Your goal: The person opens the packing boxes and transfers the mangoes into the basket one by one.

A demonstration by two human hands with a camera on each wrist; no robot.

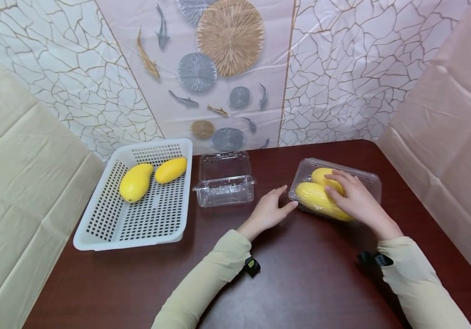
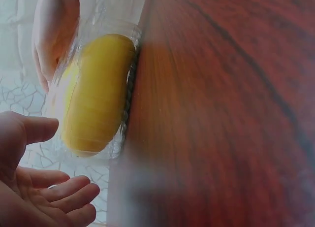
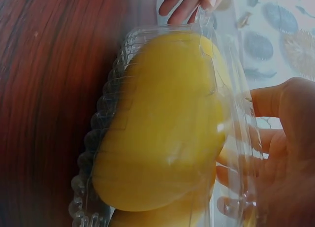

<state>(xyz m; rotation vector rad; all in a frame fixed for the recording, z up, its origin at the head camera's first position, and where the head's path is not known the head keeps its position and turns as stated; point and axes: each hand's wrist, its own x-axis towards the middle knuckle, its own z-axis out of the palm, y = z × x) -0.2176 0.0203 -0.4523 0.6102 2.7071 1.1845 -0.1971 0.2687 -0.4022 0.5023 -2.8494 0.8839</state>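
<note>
Two yellow mangoes (image 1: 314,195) lie inside a clear plastic clamshell box (image 1: 370,183) on the right of the table, its lid down over them. My right hand (image 1: 356,201) rests over the top of the lid, its fingers spread and gently bent. At the box's left end is my left hand (image 1: 269,209), thumb and fingers apart with nothing between them; whether its fingertips touch the box I cannot tell. In the left wrist view one mango (image 2: 101,94) shows through the end wall. The right wrist view shows the fingers (image 3: 266,101) along the lid side.
A white perforated basket (image 1: 91,237) with two more mangoes (image 1: 136,183) stands at the left. Between basket and hands sits another clear clamshell box (image 1: 225,196), lid raised. The dark red-brown table (image 1: 301,283) meets a patterned cloth (image 1: 334,82) at the back and plain cloth at both sides.
</note>
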